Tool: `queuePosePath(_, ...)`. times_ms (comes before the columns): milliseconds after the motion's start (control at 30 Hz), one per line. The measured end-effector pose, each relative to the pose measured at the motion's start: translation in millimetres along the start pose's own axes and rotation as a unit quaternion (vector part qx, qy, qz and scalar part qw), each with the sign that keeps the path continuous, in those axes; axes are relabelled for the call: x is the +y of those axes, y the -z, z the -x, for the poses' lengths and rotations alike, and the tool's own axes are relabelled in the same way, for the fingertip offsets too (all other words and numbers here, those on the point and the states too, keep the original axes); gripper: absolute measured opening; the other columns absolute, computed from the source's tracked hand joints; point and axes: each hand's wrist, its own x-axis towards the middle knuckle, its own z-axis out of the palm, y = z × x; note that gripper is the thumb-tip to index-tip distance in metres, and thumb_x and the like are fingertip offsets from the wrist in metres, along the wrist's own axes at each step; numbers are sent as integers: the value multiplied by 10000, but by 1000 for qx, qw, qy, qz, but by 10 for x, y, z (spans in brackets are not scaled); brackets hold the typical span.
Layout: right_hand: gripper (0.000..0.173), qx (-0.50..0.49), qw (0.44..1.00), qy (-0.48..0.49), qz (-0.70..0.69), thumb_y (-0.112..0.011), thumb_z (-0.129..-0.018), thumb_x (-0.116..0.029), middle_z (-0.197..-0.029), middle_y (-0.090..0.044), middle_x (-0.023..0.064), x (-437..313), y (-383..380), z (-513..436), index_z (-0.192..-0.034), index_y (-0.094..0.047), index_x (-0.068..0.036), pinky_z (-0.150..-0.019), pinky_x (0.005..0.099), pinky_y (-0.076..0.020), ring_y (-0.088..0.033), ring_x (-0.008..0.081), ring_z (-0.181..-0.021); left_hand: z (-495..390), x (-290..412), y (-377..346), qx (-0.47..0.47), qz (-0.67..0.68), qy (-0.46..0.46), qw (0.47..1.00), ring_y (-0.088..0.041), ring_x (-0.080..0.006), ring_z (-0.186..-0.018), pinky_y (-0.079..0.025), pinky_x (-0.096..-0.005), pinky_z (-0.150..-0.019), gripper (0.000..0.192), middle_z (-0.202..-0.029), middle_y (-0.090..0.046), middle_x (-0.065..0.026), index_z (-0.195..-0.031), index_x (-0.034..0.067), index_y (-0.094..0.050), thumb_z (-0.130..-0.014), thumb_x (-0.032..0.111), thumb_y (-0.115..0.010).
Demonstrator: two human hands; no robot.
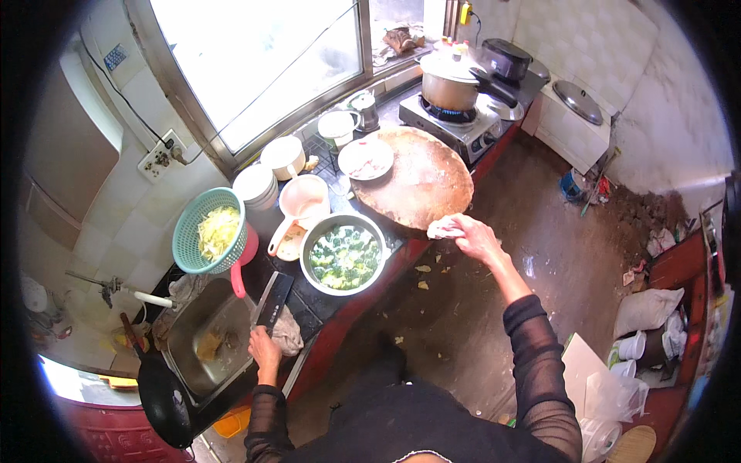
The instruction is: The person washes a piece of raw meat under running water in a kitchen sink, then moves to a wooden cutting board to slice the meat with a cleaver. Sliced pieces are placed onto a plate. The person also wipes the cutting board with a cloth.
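Note:
My left hand (265,348) grips a cleaver (274,301) by its handle, beside the sink's right edge. A crumpled pale cloth (288,331) lies on the counter just right of the blade. Out at the front rim of a round wooden chopping board (425,179), my right hand (477,237) holds a bunched whitish cloth (444,227). A plate of sliced pale pink food (367,158) rests on the board's far left part. Between my hands, a metal pot of broccoli in water (345,254) stands near the counter edge.
A lidded pot (449,81) sits over a blue flame on a gas stove (451,124). At left, a teal colander (194,243) holds shredded pale vegetable. A black wok (165,399) leans by the sink (211,341). Scraps lie on the floor (428,312).

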Motion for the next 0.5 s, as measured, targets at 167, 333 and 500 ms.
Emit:
queuePosePath(167, 435, 12, 988, 143, 56, -557, -749, 23, -1074, -677, 94, 57, -66, -951, -1155, -574, -132, -833, 460, -510, -635, 308, -1040, -257, 115, 29, -54, 1, 16, 998, -576, -412, -1031, -451, -512, -870, 339, -1098, -573, -199, -1084, 45, -503, -768, 48, -623)
queuePosePath(333, 427, 60, 973, 179, 129, -572, -723, 28, -1038, -679, 119, 218, -576, -1524, -1131, -598, -93, -881, 434, -498, -628, 334, -1028, -214, 122, 135, -52, -24, 36, 998, -591, -423, -996, -449, -528, -862, 474, -1021, -601, -234, -1096, 24, -463, -693, 113, -697)
queuePosePath(500, 618, -27, 986, 136, 94, -632, -708, -29, -1233, -560, 147, 465, -1130, -1569, -1301, -500, -137, -966, 463, -426, -533, 349, -1162, -82, 44, 105, -50, -35, 56, 997, -593, -437, -961, -465, -534, -835, 490, -1037, -580, -255, -1102, 18, -424, -691, 88, -682)
